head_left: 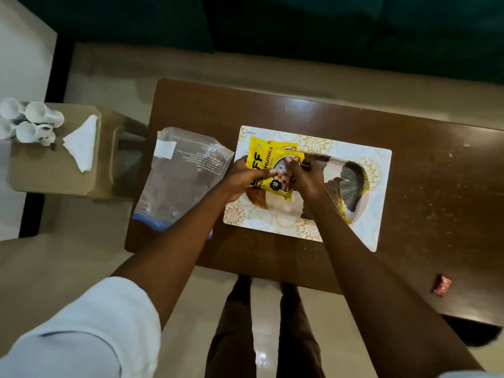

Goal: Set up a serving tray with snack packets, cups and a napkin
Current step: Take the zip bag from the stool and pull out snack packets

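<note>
A white rectangular tray (376, 192) with gold patterns and a leaf design lies on the brown table (425, 148). Over its left half I hold a yellow snack packet (268, 159). My left hand (241, 178) grips the packet's left edge, and my right hand (306, 178) grips its right side. A darker packet (316, 159) shows just behind my right hand. It is not clear whether my fingers touch it. White cups (30, 121) and a folded white napkin (81, 143) sit on a side stand at the far left.
An empty clear zip bag (180, 175) with a blue seal lies on the table left of the tray. A small red wrapper (441, 285) lies near the table's front right edge. The beige side stand (54, 175) is left of the table. My legs stand at the table's front.
</note>
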Action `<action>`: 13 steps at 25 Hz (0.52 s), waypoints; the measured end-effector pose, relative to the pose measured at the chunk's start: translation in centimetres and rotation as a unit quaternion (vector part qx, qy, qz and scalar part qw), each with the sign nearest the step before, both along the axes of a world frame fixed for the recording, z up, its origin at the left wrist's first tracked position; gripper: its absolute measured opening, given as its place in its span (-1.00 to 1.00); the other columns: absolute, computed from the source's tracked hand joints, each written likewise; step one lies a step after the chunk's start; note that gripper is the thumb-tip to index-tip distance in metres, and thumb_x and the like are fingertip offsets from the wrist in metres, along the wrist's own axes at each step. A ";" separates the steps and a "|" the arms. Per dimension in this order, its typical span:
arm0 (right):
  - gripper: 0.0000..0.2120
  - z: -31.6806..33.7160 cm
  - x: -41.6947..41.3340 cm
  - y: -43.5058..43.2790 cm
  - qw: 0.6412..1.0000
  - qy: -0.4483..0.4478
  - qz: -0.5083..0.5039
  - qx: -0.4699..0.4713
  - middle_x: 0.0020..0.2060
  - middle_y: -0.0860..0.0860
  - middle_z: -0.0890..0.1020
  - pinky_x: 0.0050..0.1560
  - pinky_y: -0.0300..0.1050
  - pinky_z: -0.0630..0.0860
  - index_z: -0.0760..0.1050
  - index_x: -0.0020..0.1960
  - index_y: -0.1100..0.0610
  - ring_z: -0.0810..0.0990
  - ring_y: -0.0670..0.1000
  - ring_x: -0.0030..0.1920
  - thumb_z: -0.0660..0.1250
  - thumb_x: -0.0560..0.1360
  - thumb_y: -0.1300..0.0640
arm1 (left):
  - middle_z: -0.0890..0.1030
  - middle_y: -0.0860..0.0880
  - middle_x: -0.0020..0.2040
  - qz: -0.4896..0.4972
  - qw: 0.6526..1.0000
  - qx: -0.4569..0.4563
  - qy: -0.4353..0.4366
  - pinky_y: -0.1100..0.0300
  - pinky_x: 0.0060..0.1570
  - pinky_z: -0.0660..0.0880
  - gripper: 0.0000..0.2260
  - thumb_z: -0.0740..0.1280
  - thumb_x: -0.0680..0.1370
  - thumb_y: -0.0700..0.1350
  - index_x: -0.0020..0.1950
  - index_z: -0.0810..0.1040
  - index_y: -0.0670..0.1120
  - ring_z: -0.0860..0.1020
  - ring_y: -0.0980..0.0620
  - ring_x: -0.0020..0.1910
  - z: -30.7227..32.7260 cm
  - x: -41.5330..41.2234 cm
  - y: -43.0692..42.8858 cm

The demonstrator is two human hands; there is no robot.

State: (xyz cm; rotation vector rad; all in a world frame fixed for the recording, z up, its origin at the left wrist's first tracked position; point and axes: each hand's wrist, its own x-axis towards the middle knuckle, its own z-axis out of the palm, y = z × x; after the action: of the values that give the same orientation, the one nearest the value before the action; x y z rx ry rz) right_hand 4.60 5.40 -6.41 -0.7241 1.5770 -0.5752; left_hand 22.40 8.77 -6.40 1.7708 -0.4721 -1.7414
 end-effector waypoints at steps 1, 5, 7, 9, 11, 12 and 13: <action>-0.59 -0.8 0.4 -0.3 1.000 0.016 -0.016 -0.010 0.14 0.15 0.69 0.12 0.14 0.68 0.52 0.32 0.22 0.71 0.16 0.14 0.48 0.56 0.04 | 0.68 -0.16 0.23 -0.002 0.998 -0.012 -0.059 -0.20 0.22 0.61 -0.44 0.62 0.41 -0.17 0.35 0.52 -0.17 0.67 -0.16 0.22 -0.5 0.1 -0.5; -0.58 -3.3 1.5 -0.3 0.999 0.041 0.010 -0.004 0.13 0.19 0.69 0.17 0.20 0.64 0.53 0.29 0.24 0.69 0.21 0.16 0.51 0.54 0.04 | 0.58 -0.13 0.28 -0.030 0.953 0.005 -0.301 -0.09 0.25 0.56 -0.35 0.61 0.37 0.11 0.37 0.50 -0.07 0.57 -0.12 0.28 -1.8 -0.3 -0.4; -0.57 -3.4 1.7 -0.4 0.999 0.042 0.012 0.000 0.12 0.19 0.70 0.08 0.18 0.64 0.54 0.28 0.23 0.70 0.23 0.14 0.51 0.54 0.02 | 0.55 -0.16 0.24 -0.031 0.948 -0.011 -0.316 -0.05 0.21 0.57 -0.40 0.60 0.39 0.11 0.35 0.56 -0.07 0.57 -0.14 0.23 -2.1 -0.5 0.0; -0.58 -3.3 1.7 -0.5 0.999 0.041 0.016 -0.003 0.09 0.18 0.71 -0.02 0.10 0.62 0.55 0.27 0.23 0.71 0.22 0.10 0.50 0.54 0.01 | 0.51 -0.16 0.23 -0.021 0.955 -0.027 -0.296 0.00 0.19 0.58 -0.42 0.61 0.40 0.06 0.36 0.56 -0.08 0.57 -0.13 0.21 -2.2 -0.4 -0.1; -0.63 -3.2 1.7 -0.3 0.998 0.049 0.028 -0.022 0.04 0.16 0.72 -0.07 0.05 0.64 0.57 0.25 0.24 0.73 0.17 0.02 0.47 0.57 0.02 | 0.49 -0.13 0.26 -0.029 0.955 -0.034 -0.292 0.13 0.12 0.54 -0.39 0.61 0.40 0.04 0.39 0.53 -0.06 0.56 -0.05 0.17 -1.8 -0.2 -0.3; -0.67 -3.1 1.7 -0.2 0.997 0.054 0.036 -0.038 -0.01 0.14 0.73 -0.14 -0.01 0.64 0.58 0.23 0.25 0.73 0.12 -0.06 0.44 0.59 0.04 | 0.47 -0.12 0.27 -0.035 0.950 -0.037 -0.307 0.18 0.08 0.50 -0.38 0.61 0.40 0.03 0.41 0.51 -0.05 0.54 -0.01 0.15 -1.6 -0.2 -0.4; -0.71 -3.0 1.8 -0.1 0.996 0.059 0.041 -0.054 -0.08 0.10 0.72 -0.21 -0.11 0.62 0.59 0.21 0.25 0.71 0.05 -0.14 0.42 0.61 0.07 | 0.45 -0.13 0.29 -0.034 0.944 -0.042 -0.325 0.19 0.08 0.48 -0.38 0.60 0.42 0.03 0.41 0.49 -0.06 0.53 -0.01 0.15 -1.4 -0.4 -0.4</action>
State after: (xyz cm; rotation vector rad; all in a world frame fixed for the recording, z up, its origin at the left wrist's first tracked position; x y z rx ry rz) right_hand 6.44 5.26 -9.43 -0.9152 1.6262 -0.5692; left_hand 22.00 8.37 -7.76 2.2674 -0.8689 -1.1141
